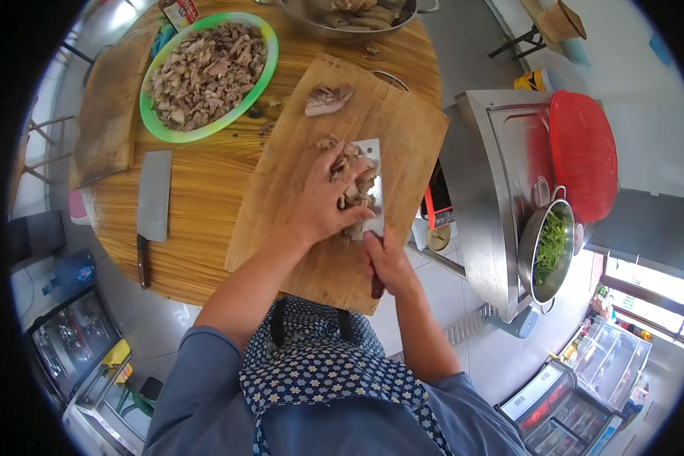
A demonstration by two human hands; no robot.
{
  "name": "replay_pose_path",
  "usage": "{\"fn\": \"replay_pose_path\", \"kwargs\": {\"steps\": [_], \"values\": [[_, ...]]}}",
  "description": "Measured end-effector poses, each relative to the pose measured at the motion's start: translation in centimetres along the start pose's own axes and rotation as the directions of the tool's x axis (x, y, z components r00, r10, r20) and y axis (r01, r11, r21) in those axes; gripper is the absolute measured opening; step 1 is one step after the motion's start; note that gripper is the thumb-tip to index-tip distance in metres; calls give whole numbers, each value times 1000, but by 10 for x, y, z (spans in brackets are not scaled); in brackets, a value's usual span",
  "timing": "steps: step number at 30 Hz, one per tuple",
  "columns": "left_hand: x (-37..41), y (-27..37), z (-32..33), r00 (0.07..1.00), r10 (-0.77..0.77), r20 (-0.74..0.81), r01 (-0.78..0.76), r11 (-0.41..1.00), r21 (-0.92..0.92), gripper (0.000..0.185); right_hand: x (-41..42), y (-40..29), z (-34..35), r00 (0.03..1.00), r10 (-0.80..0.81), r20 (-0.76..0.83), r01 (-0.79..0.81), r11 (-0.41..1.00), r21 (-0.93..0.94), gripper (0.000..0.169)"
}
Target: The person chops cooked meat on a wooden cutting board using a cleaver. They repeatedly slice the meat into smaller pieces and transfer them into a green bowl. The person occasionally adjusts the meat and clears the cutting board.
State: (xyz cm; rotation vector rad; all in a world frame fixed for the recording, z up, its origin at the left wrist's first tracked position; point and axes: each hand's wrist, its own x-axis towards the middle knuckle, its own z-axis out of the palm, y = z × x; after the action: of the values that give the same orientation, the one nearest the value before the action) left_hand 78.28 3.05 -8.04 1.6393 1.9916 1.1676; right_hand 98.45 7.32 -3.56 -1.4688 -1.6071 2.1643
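My right hand (389, 262) is closed round the handle of a cleaver, whose broad metal blade (377, 196) lies flat on a wooden cutting board (296, 211). Sliced cooked meat (356, 191) rests on and beside the blade. Over these slices my left hand (330, 194) is spread, its fingers and thumb apart, touching the meat. Farther up the board lies a larger uncut piece of meat (328, 100). A green-rimmed oval tray (271, 54) heaped with sliced meat stands at the upper left.
A second cleaver (155, 196) lies on the round wooden table (205, 228), near another board (107, 108). A metal pan (347, 35) with large meat pieces stands at the far edge. On the right, a steel counter (484, 199) carries a red plastic basket (584, 154) and a pan (524, 251) of green vegetables.
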Motion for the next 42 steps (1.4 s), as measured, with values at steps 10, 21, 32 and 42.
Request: {"fn": "replay_pose_path", "kwargs": {"steps": [10, 21, 32, 42], "values": [[-4, 30, 13, 949, -26, -315, -22, 989, -147, 52, -25, -14, 18, 996, 80, 41, -86, 978, 192, 9], [27, 44, -42, 884, -24, -466, -13, 997, -76, 48, -18, -77, 32, 982, -42, 183, 13, 988, 154, 12], [134, -74, -218, 856, 21, -516, 94, 976, 195, 51, 119, -228, 155, 908, -209, 363, 189, 978, 90, 18], [123, -160, -226, 905, 97, -414, 195, 770, 607, 44, 158, -239, 177, 921, -341, 188, 389, 808, -443, 20]]}}
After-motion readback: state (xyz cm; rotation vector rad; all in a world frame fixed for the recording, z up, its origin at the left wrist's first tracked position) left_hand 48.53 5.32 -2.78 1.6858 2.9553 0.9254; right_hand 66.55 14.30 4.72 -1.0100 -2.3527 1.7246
